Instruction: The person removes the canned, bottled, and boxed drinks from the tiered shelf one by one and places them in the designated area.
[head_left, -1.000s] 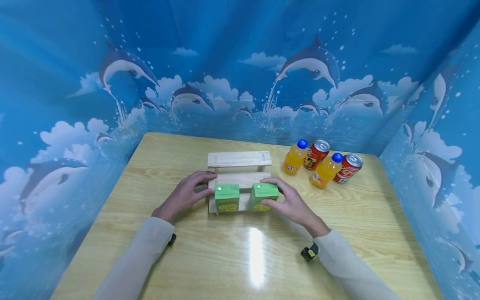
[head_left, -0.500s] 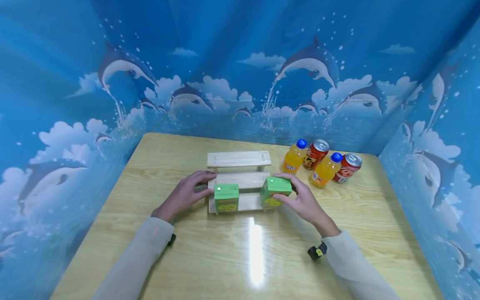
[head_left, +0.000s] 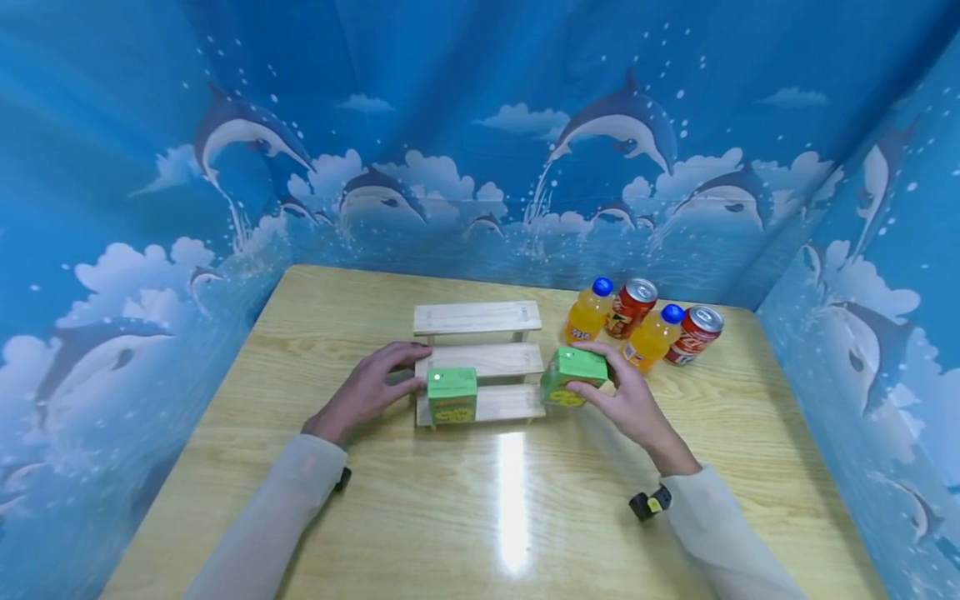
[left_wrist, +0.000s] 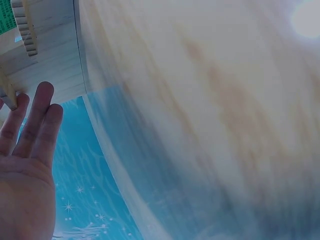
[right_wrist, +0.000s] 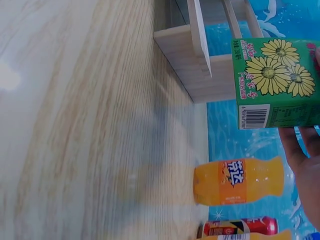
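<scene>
In the head view the right hand [head_left: 626, 402] grips a green carton [head_left: 573, 375] beside the right end of the wooden three-step rack [head_left: 480, 317]. The right wrist view shows that carton [right_wrist: 277, 82], with yellow flowers and a barcode, held off the table. A second green carton [head_left: 452, 395] stands on the rack's lowest step at its left. At the rack's left end rests the left hand [head_left: 367, 392], its fingertips at the wood. Seen from the left wrist, the fingers of that hand [left_wrist: 30, 150] are fairly straight near the rack [left_wrist: 50, 55].
Right of the rack, on the wooden table [head_left: 420, 517], stand two orange drink bottles [head_left: 587, 317] [head_left: 652, 340] and two red cans [head_left: 632, 308] [head_left: 694, 335]. A blue dolphin-print curtain [head_left: 450, 125] surrounds the back and sides.
The right hand has moved right with its carton, from over the lowest step to beyond the rack's right end. The left hand and the other carton look the same.
</scene>
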